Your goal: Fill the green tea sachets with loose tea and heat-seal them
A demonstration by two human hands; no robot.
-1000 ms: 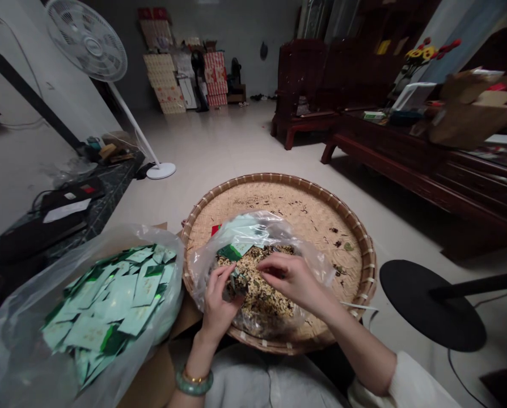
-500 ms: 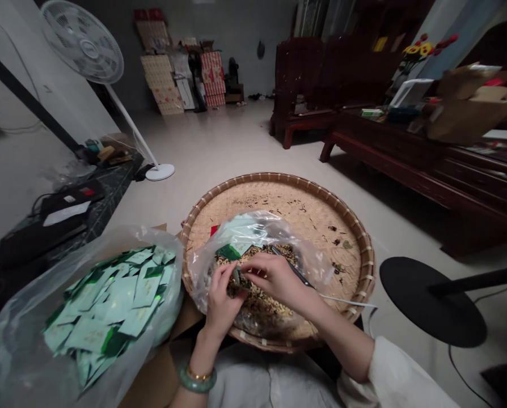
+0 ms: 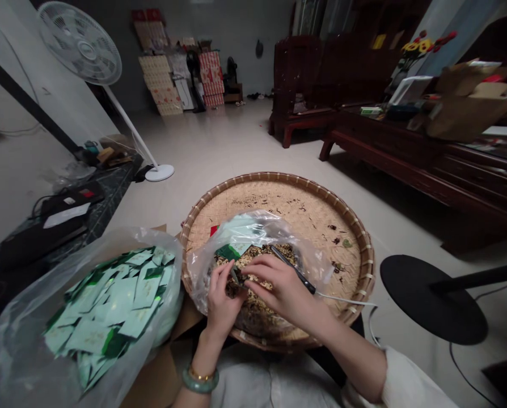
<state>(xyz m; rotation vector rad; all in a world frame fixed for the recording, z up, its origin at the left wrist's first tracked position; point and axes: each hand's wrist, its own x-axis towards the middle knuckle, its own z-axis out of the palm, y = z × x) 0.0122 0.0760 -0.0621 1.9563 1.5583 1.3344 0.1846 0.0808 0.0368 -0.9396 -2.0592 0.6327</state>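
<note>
My left hand [image 3: 223,297] pinches a small green sachet [image 3: 234,276], held upright over a clear plastic bag [image 3: 319,265] of loose dried bits [image 3: 257,300]. Close against the sachet's right side, the curled fingers of my right hand [image 3: 277,283] come together; whatever is in them is too small to make out. Just beyond that hand lies a slim black pen-like tool [image 3: 294,269] with a white cable. Flat pale-green sachets [image 3: 247,226] and a darker green one [image 3: 228,252] rest at the bag's far side. Everything here sits in a round woven bamboo tray [image 3: 274,195].
At left, a big plastic bag [image 3: 13,334] holds many green sachets [image 3: 121,294]. A white standing fan [image 3: 130,127] is behind it. On the right are a black round stand base [image 3: 434,300] and a dark wooden table [image 3: 389,150]. Dark scraps [image 3: 336,241] dot the tray.
My right hand has shifted slightly down, its fingers now lower beside the sachet. The sachet tilts a little more in my left hand, which stays nearly in place.
</note>
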